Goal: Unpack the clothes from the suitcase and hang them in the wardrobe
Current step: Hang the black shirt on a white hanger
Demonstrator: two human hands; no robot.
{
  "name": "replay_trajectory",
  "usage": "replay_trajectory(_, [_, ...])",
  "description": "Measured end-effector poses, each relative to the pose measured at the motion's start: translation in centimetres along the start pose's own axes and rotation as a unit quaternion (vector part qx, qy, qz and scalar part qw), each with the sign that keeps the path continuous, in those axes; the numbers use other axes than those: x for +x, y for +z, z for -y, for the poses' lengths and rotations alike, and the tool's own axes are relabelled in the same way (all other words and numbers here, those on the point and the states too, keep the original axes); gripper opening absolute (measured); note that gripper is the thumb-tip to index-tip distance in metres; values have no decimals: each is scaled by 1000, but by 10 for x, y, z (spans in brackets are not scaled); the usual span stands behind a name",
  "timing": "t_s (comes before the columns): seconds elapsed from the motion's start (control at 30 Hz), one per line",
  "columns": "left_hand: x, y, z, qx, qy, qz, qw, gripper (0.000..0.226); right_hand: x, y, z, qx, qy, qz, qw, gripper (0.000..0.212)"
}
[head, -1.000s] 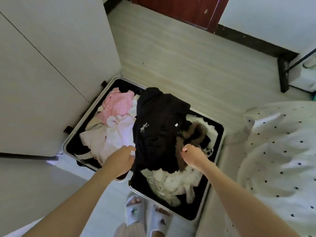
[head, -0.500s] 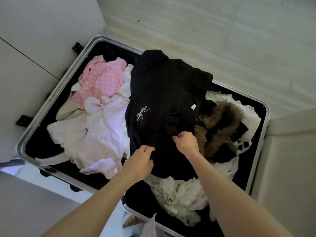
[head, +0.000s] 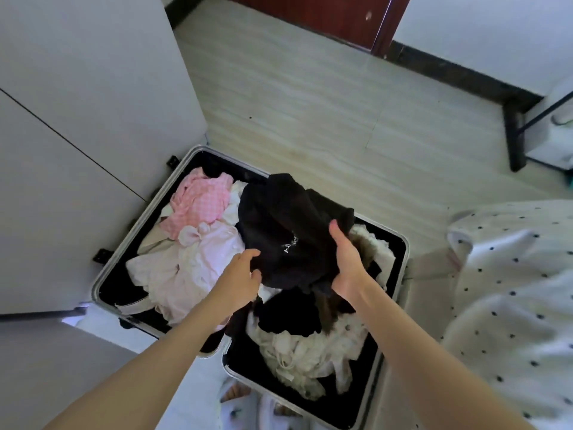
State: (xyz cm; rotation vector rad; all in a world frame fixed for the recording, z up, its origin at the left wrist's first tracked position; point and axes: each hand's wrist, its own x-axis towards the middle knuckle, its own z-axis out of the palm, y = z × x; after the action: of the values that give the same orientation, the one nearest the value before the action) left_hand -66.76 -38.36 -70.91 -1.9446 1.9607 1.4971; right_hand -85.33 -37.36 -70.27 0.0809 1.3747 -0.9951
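Observation:
An open silver-rimmed suitcase [head: 105,271] lies on the floor, full of clothes. A black garment [head: 285,221] with a small white print is bunched up and raised above the pile. My left hand [head: 238,277] grips its lower left edge. My right hand [head: 347,262] holds its right side, thumb up against the cloth. Left of it lie a pink checked garment [head: 201,201] and a pale pink one [head: 198,262]. Cream clothes [head: 310,355] and a brown furry piece [head: 361,246] lie under and right of the black garment.
The white wardrobe doors [head: 77,119] stand at the left, against the suitcase. A bed with a dotted white cover [head: 511,290] is at the right. A dark red door [head: 325,13] and bare wood-look floor [head: 310,113] lie beyond. My slippers [head: 245,408] show below.
Both hands have gathered the black garment and lifted it off the pile, bunching it. The camera has pulled back and up, bringing the door and bed into view.

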Motion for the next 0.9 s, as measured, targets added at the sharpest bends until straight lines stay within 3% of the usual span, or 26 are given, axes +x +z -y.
replay_trajectory(0.1, [-33,-46,-56,-17,29,-31,999,42,-65,23,49,-258,-111,-57,958,19])
replay_trajectory(0.17, [-60,-74,-91,-27,62,-59,996,41,-111,38,80,-395,-180,-35,900,17])
replay_trajectory(0.23, [-85,-96,-118,-26,87,-79,993,40,-150,49,104,-463,-202,1,863,22])
replay_trajectory(0.3, [-113,-116,-141,-26,103,-100,989,42,-193,62,127,-467,-209,25,859,24])
replay_trajectory(0.43, [-170,-148,-171,-42,155,-123,979,49,-279,85,167,-372,-226,61,898,22])
replay_trajectory(0.5, [-199,-156,-180,-59,184,-133,972,50,-319,94,181,-346,-255,82,899,25])
replay_trajectory(0.63, [-256,-172,-191,-94,220,-142,960,45,-392,115,187,-350,-285,140,881,23])
replay_trajectory(0.8, [-335,-183,-189,-142,298,-68,941,52,-462,134,163,-393,-302,179,850,16])
replay_trajectory(0.9, [-388,-184,-175,-207,308,-40,928,40,-499,139,131,-436,-335,180,815,18])
